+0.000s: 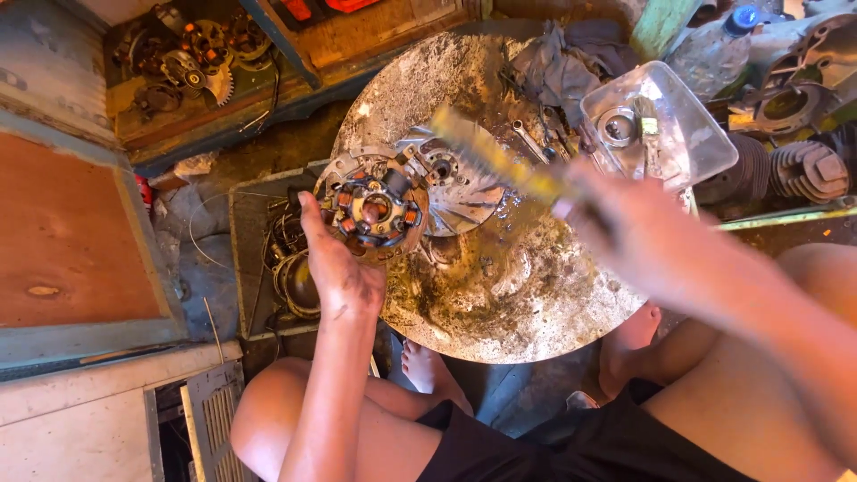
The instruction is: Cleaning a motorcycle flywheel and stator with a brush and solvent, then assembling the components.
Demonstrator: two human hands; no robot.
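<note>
Two bare hands are at work over a grimy round metal tray [500,312] that sits in front of your knees. Your left hand [337,268] is curled around the near-left edge of a stator plate [375,210], a round part ringed with copper-wound coils, thumb up along its left side, holding it tilted just above the tray's left rim. Your right hand [638,232] is blurred, fingers wrapped shut on the handle of a wire brush [491,156]; the brush runs up-left from that fist, its bristle end hanging above a finned silver engine cover [460,187] and just right of the stator, not clearly touching either. So the stator lies inside the left grip, while the brush head is near it but apart. A spanner [528,141] lies on the tray's far side beside a grey rag [558,62]. A clear plastic tub [665,120] holding a bearing ring sits at the tray's right edge. Finned cylinders [803,170] lie far right.
</note>
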